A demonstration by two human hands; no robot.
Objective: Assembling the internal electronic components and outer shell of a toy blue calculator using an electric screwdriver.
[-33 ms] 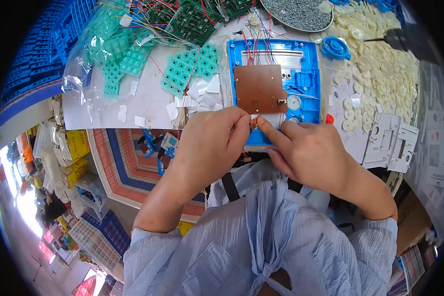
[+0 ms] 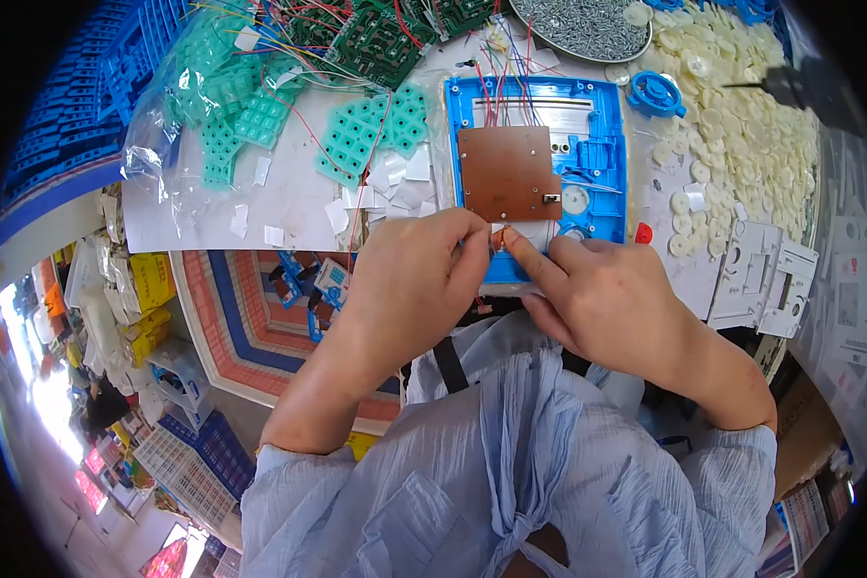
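A blue plastic housing (image 2: 609,125) lies open on the table in front of me. A brown circuit board (image 2: 506,171) rests inside it, with red and blue wires leading out past the far edge. My left hand (image 2: 409,275) is closed at the housing's near left edge, thumb and forefinger together; what they pinch is hidden. From the right, my right hand (image 2: 612,299) reaches in with its forefinger stretched out, the tip against a small orange-brown piece (image 2: 498,241) just below the board. Its thumb stands apart from the forefinger.
Green rubber keypads (image 2: 371,135) and white paper bits lie left of the housing, green circuit boards (image 2: 376,43) behind. A dish of screws (image 2: 583,29) stands at the back. Cream discs (image 2: 732,106), a dark-tipped tool (image 2: 804,89) and white plastic frames (image 2: 747,275) are on the right.
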